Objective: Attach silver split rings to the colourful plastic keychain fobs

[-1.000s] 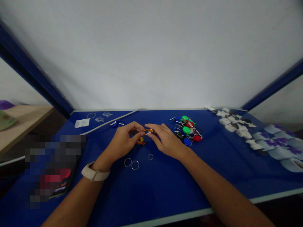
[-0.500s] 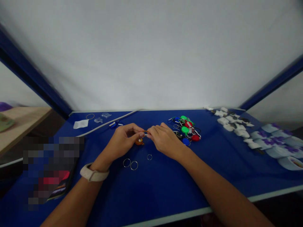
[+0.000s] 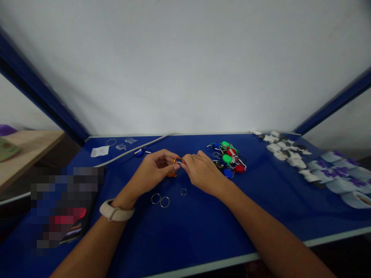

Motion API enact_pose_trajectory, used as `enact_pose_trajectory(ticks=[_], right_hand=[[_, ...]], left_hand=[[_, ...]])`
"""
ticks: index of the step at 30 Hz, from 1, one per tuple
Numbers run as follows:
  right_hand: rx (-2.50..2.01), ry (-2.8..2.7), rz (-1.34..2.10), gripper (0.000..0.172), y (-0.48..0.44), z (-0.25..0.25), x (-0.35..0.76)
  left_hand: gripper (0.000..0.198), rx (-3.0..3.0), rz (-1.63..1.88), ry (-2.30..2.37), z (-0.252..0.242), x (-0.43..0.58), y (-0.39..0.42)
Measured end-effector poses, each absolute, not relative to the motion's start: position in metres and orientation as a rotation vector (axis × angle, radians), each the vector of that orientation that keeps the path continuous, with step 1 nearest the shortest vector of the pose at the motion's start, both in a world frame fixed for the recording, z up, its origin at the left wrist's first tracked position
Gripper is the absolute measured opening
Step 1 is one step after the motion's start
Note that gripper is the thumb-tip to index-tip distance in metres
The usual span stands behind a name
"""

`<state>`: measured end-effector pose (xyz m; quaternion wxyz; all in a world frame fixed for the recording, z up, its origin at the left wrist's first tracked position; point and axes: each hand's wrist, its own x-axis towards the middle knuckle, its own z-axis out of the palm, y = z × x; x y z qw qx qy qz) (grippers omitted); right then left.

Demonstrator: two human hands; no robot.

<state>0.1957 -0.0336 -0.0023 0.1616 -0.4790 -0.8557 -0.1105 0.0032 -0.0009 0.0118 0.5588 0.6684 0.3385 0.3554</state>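
Orange carabiner (image 3: 177, 160) was held btwn fingertips of both hands, L hand (image 3: 153, 168) & R hand (image 3: 203, 168) closed on it, just above blue desk (image 3: 203, 231). 3 split rings (image 3: 164, 202) lay near; colored keychain pile (image 3: 227, 158) sat far R.

No words, numbers or brands can be read anywhere. The orange metal carabiner (image 3: 178, 160) between the left grip (image 3: 153, 168) and right grip (image 3: 203, 168) shows no legible marking. Well right of the right grip, white rounded containers (image 3: 337, 186) carry purple printing, too small and blurred to read.
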Motion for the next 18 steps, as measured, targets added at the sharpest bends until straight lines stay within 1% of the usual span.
enact_pose_trajectory(ticks=[2,9,18], right_hand=[[-1.367,-2.44,-0.301,0.033,-0.0339,-0.002,0.1957],[-1.366,-2.431,-0.244,0.032,-0.0353,-0.0008,0.1947],[-1.335,-2.423,-0.258,0.031,-0.0379,0.0004,0.1919]], left_hand=[[0.027,1.566,0.833,0.776,0.0111,0.0033,-0.0013],[0.023,1.599,0.845,0.732,0.0086,0.0022,0.0001],[0.021,1.524,0.832,0.714,0.0114,0.0037,-0.0025]])
